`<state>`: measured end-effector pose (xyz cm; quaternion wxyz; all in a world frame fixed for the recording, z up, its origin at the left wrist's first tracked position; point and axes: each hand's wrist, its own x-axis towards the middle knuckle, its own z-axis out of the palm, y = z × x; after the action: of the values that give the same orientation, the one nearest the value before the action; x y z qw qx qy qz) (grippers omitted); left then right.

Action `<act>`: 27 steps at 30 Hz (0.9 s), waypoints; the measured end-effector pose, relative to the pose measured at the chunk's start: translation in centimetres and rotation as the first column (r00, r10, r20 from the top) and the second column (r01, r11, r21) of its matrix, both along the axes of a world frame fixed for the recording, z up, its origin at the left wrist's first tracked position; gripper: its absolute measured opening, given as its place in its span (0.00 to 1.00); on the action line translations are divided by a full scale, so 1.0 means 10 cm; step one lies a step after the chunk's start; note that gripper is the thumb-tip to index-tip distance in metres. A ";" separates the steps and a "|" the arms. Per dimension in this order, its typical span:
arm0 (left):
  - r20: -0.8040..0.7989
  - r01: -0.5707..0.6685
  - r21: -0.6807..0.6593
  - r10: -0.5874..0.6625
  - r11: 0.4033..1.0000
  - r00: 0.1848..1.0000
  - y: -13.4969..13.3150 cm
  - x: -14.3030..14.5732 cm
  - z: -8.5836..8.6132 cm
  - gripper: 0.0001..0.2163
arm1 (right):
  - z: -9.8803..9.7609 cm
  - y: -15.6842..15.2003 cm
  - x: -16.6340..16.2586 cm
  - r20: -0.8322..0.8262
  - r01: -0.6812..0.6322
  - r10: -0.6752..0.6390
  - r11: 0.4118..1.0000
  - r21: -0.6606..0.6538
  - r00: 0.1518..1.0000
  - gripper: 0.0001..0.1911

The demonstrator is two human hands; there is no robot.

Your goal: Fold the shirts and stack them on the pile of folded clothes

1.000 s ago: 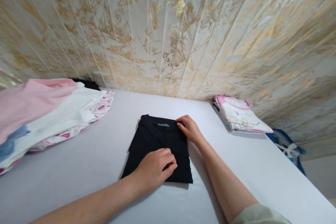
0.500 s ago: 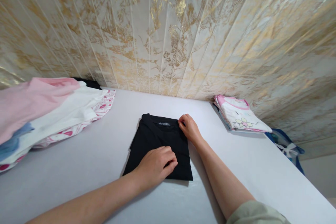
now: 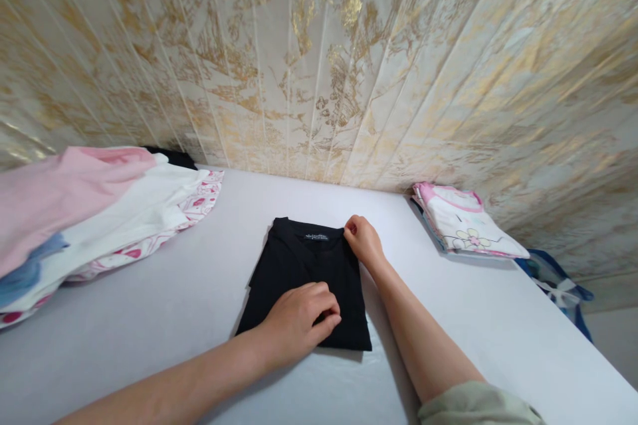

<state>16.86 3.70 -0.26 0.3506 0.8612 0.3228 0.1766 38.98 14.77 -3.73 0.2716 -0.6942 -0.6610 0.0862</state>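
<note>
A folded black T-shirt (image 3: 304, 265) lies on the white tabletop, its neckline and printed label at the far end. My right hand (image 3: 363, 239) pinches the shirt's far right corner between thumb and fingers. Across the lower part of the shirt rests my left hand (image 3: 304, 319), loosely curled, with a gap between thumb and forefinger and nothing visible in it. Its other fingertips are hidden beneath the hand.
A loose heap of pink, white and patterned clothes (image 3: 114, 206) covers the left side. Folded garments, topped by a white and pink flowered shirt (image 3: 463, 219), lie at the back right. Beyond the right edge is a blue item (image 3: 558, 285). A gold-patterned curtain (image 3: 319, 66) hangs behind the table (image 3: 448, 319).
The view has shifted slightly, so most things sit a little further right. My right hand's fingers have closed tighter at the shirt's corner; my left hand stays on the shirt.
</note>
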 end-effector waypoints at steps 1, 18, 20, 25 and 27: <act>0.021 -0.009 -0.037 0.010 0.999 1.000 0.04 -0.02 0.06 0.06 | -0.02 -0.01 0.03 -0.011 -0.039 0.039 0.999 0.008 0.999 0.05; 0.144 -0.438 0.062 0.426 0.897 0.893 1.60 -0.70 -0.35 0.08 | 0.06 -0.04 0.28 -0.289 -0.310 0.270 0.945 -0.102 0.919 0.10; 0.160 -0.447 0.066 0.433 0.892 0.887 1.59 -0.71 -0.36 0.07 | 0.05 -0.03 0.27 -0.275 -0.300 0.265 0.950 -0.092 0.924 0.09; 0.209 -0.494 0.046 0.475 0.868 0.855 1.63 -0.69 -0.40 0.07 | -0.01 -0.02 0.22 -0.258 -0.239 0.215 0.969 -0.066 0.942 0.07; 0.185 -0.525 0.068 0.506 0.849 0.842 1.62 -0.67 -0.41 0.06 | -0.04 -0.02 0.18 -0.224 -0.192 0.179 0.981 -0.037 0.958 0.07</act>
<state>10.18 19.89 -4.35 0.2645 0.7444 0.5025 0.3513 40.82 14.58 -4.15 0.3132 -0.6229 -0.6864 0.2069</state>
